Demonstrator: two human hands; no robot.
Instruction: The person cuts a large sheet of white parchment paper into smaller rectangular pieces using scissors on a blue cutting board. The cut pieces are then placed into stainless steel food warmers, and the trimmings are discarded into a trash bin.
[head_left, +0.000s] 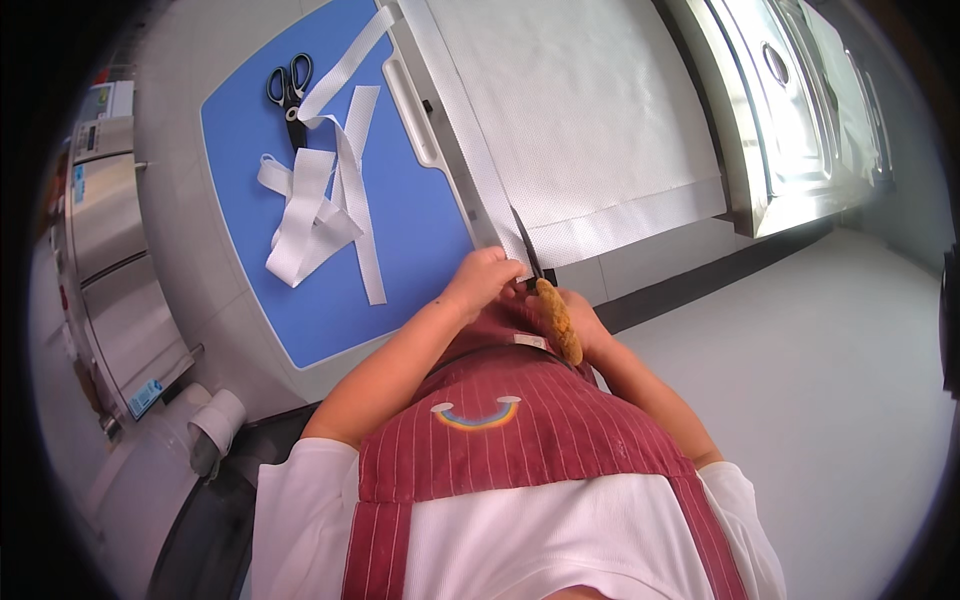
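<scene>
A large white woven sheet (607, 105) lies before me, with a long strip (480, 165) partly cut from its left side. My left hand (480, 281) pinches the near end of that strip. At the sheet's near left corner, my right hand (581, 319) holds dark-bladed scissors (528, 238), whose handle is wrapped in brown fuzzy material. The blades lie along the gap between strip and sheet; how far apart they are cannot be told. Several loose white strips (304, 217) lie in a tangle on the blue board to the left, beside black-and-grey scissors (295, 101).
The blue board (420, 240) with a white handle edge lies at the left on a grey tiled surface. A shiny stainless steel unit (795, 150) borders the sheet at the right. Steel-fronted equipment (120, 217) and a white roll-like object (217, 420) are at the far left.
</scene>
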